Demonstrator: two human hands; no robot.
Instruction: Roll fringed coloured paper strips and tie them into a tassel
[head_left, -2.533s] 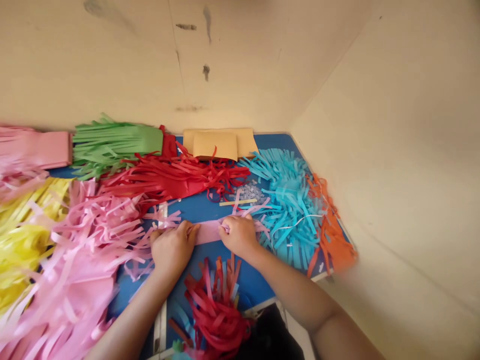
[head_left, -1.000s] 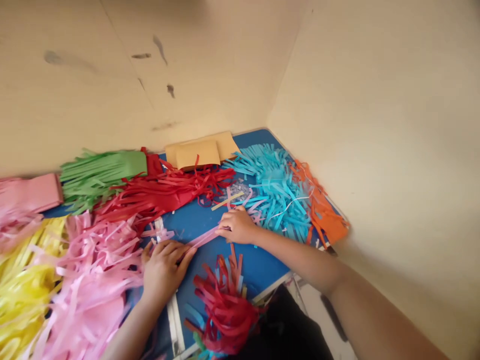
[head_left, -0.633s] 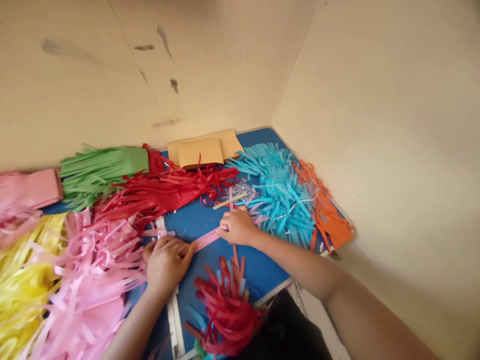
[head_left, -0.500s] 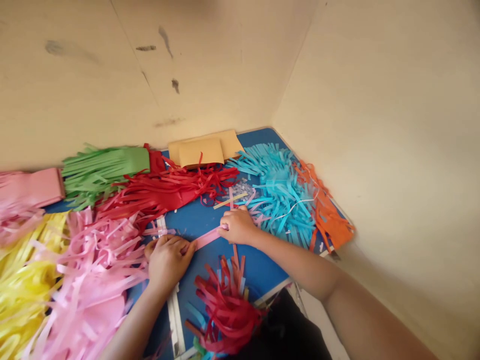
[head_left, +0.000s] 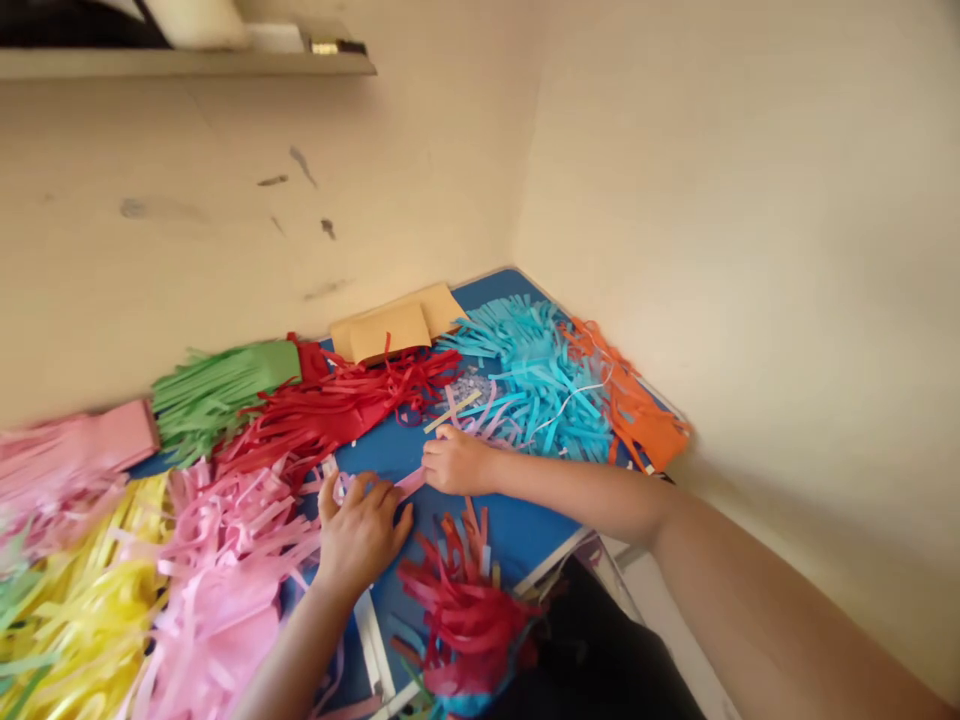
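Note:
A pink paper strip (head_left: 409, 484) stretches between my two hands, low over the blue table. My right hand (head_left: 459, 462) is closed around one end of it. My left hand (head_left: 364, 527) lies palm down at the other end, fingers spread and thumb apart, fingertips against the strip. Pale pink fringe strips (head_left: 491, 425) lie just beyond my right hand, beside a thin yellowish strip (head_left: 452, 410). Close to my body, a bundle of red fringed paper (head_left: 469, 620) with some blue strips sits below the hands.
Across the blue table (head_left: 517, 540) lie fringed papers: turquoise (head_left: 547, 375), orange (head_left: 645, 425), red (head_left: 352, 410), green (head_left: 225, 395), yellow (head_left: 97, 620) and pink (head_left: 225, 600). Folded tan paper (head_left: 394, 330) rests by the wall. A shelf (head_left: 187, 63) juts out above.
My left hand has gone from pinching the strip to spread fingers, and the hands are closer together. The view has shifted, bringing the shelf in.

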